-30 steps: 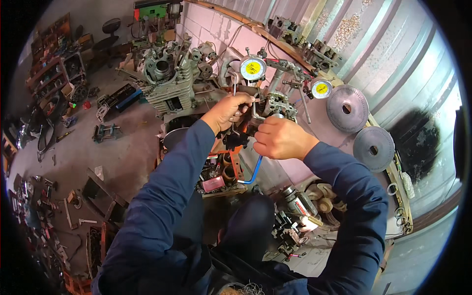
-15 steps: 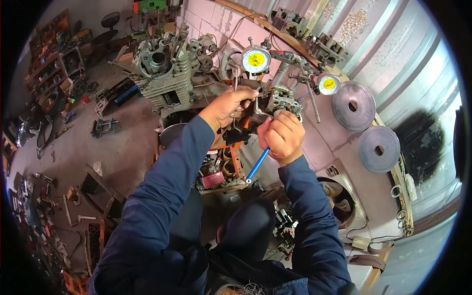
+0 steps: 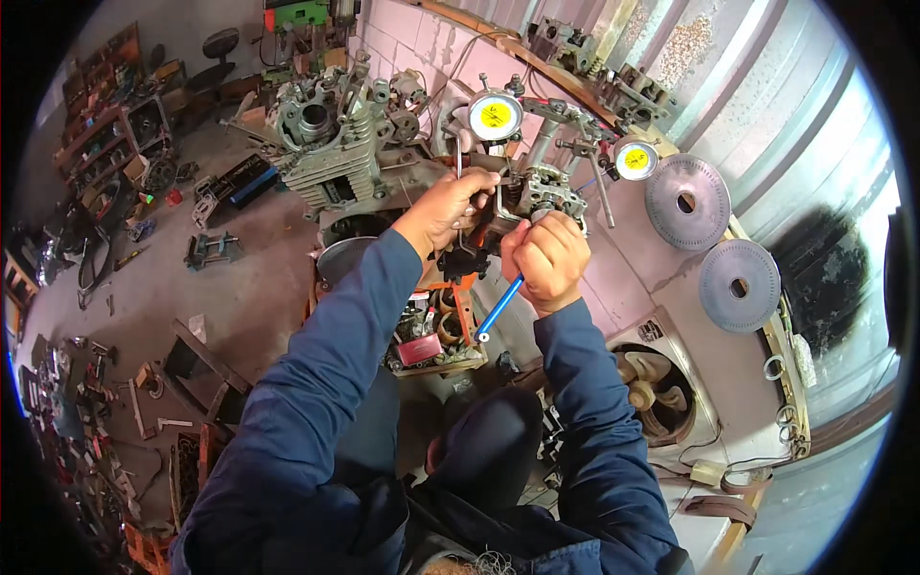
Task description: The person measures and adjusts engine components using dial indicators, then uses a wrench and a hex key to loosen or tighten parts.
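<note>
My left hand [image 3: 450, 206] is closed around a thin metal rod [image 3: 459, 153] that rises above its fingers; its thumb points right, beside a bent metal bracket [image 3: 500, 203]. My right hand [image 3: 550, 257] makes a fist on a tool with a blue tubular handle [image 3: 500, 307], whose round end slants down toward me. The tool's other end is hidden in the fist. Just beyond that fist sits a metal cylinder head [image 3: 553, 190]. A dial gauge [image 3: 494, 116] with a yellow centre stands above my left hand, and a second dial gauge [image 3: 635, 160] is farther right.
A finned engine block [image 3: 331, 163] stands to the left. Two perforated metal discs [image 3: 687, 201] lie on the right of the bench, near a fan [image 3: 652, 383]. Below my hands is a box of parts [image 3: 441, 362]. Tools and parts litter the floor at left.
The view has shifted slightly, and more of the fan shows at right. My right forearm and the blue handle have moved a little left and up in the picture. Both grips look the same.
</note>
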`<state>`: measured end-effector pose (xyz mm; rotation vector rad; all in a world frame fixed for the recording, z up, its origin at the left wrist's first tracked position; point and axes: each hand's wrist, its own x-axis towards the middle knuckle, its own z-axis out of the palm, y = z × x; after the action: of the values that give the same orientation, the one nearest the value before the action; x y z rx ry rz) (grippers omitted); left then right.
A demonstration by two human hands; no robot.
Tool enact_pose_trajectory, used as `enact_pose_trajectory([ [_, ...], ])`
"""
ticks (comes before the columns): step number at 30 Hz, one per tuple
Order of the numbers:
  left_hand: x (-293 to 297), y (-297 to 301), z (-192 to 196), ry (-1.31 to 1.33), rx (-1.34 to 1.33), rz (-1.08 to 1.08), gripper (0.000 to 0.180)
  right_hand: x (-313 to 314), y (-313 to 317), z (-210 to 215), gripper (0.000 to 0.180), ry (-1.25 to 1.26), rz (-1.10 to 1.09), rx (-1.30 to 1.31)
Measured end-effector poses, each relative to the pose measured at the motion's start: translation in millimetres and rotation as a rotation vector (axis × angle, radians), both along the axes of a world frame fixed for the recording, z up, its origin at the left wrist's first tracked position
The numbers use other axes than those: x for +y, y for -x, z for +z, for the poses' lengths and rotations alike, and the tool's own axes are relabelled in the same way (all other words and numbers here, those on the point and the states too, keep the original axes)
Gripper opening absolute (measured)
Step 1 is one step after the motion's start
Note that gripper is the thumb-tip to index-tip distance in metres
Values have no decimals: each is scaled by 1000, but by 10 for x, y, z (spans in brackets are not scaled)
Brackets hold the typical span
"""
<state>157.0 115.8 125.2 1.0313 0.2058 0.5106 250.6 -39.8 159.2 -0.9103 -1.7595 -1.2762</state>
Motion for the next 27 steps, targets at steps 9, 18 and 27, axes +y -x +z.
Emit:
enact_pose_trajectory([
  [9, 11, -27, -55, -85, 21, 69, 19, -313, 62, 394, 20, 527, -22, -175],
  [18, 13, 75, 99, 21, -18, 149, 33, -878, -53, 789, 18, 627, -546, 267],
  [27, 170, -58, 220, -159, -316, 120, 29, -628, -157, 764, 16, 632, -584, 395],
])
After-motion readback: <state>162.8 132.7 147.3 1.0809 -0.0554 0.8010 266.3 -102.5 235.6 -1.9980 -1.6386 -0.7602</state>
